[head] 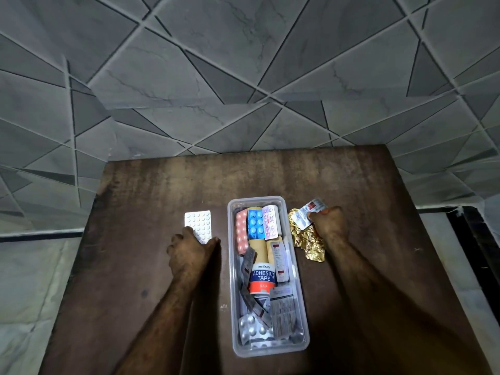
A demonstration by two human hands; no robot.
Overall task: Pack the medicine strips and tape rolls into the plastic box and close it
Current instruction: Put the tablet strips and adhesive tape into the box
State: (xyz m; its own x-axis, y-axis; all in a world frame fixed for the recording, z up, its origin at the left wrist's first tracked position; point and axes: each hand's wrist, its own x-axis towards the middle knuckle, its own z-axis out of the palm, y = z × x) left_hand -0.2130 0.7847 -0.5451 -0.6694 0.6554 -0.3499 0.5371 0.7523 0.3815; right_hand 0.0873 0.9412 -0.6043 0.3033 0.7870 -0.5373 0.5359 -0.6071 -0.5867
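Note:
A clear plastic box [304, 315] without a lid stands lengthwise in the middle of the table. Inside lie a pink strip [240, 235], a blue strip [255, 225], an adhesive tape roll [262, 277] and several silver strips. Left of the box lies a white pill strip [198, 222]; my left hand [186, 251] grips its near end. On the other side of the box my right hand [326, 226] pinches a silver strip with a red mark [308, 212], above a crumpled gold foil strip [309, 243] on the table.
The dark brown wooden table [167, 185] stands against a grey tiled wall [243, 77]. Its left and right edges drop to a pale floor [27, 288]. No lid for the box is in view.

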